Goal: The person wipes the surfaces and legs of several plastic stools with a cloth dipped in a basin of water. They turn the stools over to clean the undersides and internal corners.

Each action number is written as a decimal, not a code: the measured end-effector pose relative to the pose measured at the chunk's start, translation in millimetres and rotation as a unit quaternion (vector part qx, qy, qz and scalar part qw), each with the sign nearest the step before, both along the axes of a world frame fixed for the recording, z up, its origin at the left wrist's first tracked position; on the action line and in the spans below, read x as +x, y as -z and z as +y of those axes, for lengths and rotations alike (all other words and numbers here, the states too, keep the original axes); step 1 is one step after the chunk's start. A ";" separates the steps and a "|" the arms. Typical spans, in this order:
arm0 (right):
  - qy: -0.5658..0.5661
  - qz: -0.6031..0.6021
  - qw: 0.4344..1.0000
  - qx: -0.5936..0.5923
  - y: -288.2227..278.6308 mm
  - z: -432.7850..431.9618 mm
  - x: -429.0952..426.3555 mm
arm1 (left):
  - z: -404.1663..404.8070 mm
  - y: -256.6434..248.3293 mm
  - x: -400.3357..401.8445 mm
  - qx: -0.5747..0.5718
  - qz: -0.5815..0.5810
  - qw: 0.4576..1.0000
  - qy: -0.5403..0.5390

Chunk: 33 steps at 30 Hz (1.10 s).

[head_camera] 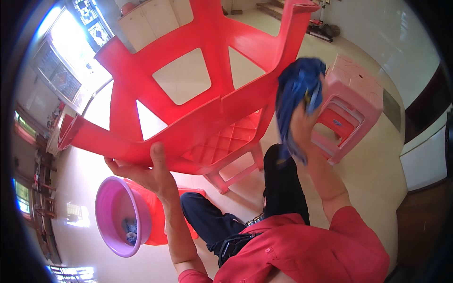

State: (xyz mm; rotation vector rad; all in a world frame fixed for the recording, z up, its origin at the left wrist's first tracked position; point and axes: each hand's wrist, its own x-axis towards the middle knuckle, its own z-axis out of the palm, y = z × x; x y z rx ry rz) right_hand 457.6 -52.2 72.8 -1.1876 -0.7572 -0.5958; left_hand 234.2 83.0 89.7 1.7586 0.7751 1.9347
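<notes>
A large red plastic stool [212,123] is held up on its side before me, its legs spread towards the top and its ribbed underside partly in sight. My left hand [148,173] grips its lower left edge, thumb over the rim. My right hand [304,123] has a bunched blue cloth [300,81] against or just beside the stool's right leg; the blur hides whether they touch. Below my left hand, a purple plastic basin [143,212] holds some wet-looking bluish cloth [130,230].
Pink stacked stools [357,92] stand on the tiled floor at the right, with a red one inside. A red stool [159,219] lies under or beside the basin, and another stool's legs [226,180] show behind the held one. Cabinets [152,21] stand at the back.
</notes>
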 end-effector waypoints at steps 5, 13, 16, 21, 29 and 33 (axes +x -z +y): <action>-0.156 0.068 0.983 0.061 -31.3 29.4 44.9 | 1.2 -1.9 4.0 -0.049 -0.042 0.998 0.005; -0.165 0.300 0.939 0.040 79.7 59.9 61.0 | -1.6 6.0 21.4 -0.078 -0.025 0.997 0.007; -0.239 0.362 0.900 0.047 144.3 66.3 92.7 | -3.9 4.9 28.4 -0.082 -0.028 0.996 0.011; -0.342 0.450 0.825 -0.005 75.7 66.0 90.1 | 3.4 11.0 19.4 -0.056 -0.017 0.998 -0.027; -0.457 0.404 0.789 0.074 87.7 73.5 85.5 | 36.4 17.5 12.4 -0.018 -0.018 1.000 -0.004; -0.340 0.366 0.864 0.055 102.4 73.6 41.5 | 70.4 16.2 2.4 -0.024 -0.018 0.999 0.019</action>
